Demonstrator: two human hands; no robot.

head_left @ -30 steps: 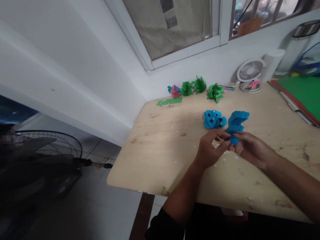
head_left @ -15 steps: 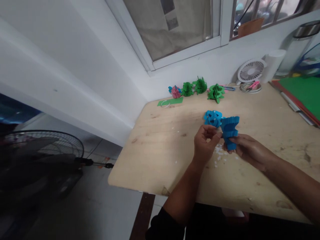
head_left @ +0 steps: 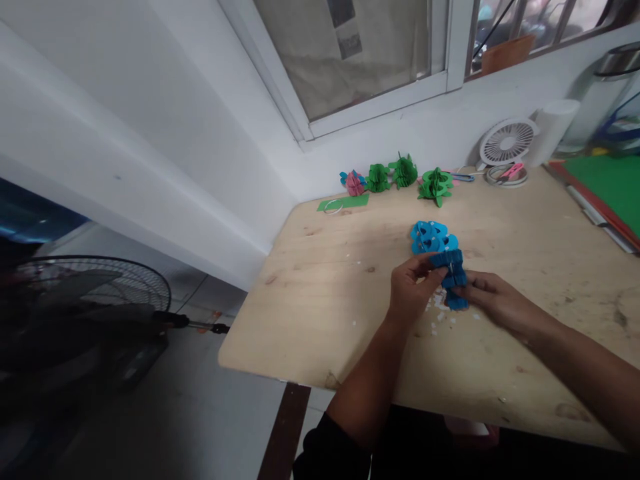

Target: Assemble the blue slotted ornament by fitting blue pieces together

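A stack of blue paper cut-outs point(head_left: 453, 279) is pinched between both my hands just above the wooden table point(head_left: 350, 287). My left hand point(head_left: 413, 290) grips its upper left edge with thumb and fingers closed. My right hand point(head_left: 493, 300) holds its lower right side, fingers closed round it. Just behind the stack lies a finished blue paper ornament point(head_left: 430, 237). Small white paper bits lie under my hands.
Green paper ornaments point(head_left: 403, 172) and a pink-and-blue one point(head_left: 354, 182) line the wall, beside a green paper strip point(head_left: 344, 202). At the back right stand a small white fan point(head_left: 507, 142), a white cup, scissors and a green mat point(head_left: 613, 187). A floor fan point(head_left: 95, 300) stands left of the table.
The blue stack was fanned out and raised; now it is pressed flat and lower, nearer the table. Both hands have closed in on it.
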